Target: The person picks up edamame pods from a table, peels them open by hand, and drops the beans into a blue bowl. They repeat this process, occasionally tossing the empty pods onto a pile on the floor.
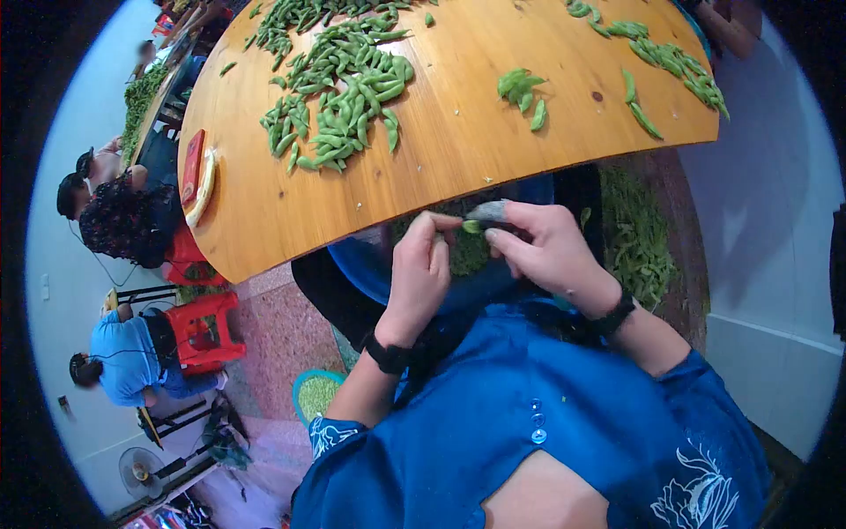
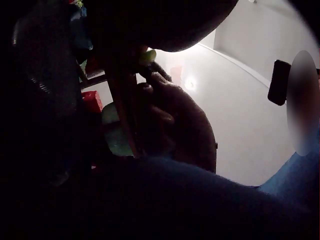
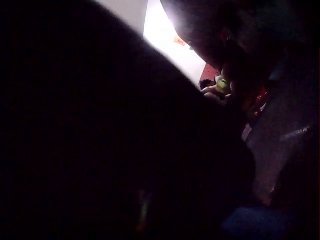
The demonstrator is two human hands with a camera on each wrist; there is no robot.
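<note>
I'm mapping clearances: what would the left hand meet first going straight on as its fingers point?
Likely the green pod at the fingertips of the left hand, with the right hand just beyond; depth is unclear.

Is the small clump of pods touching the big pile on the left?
Apart. The head view shows a broad strip of bare table between the small clump and the big pile.
</note>
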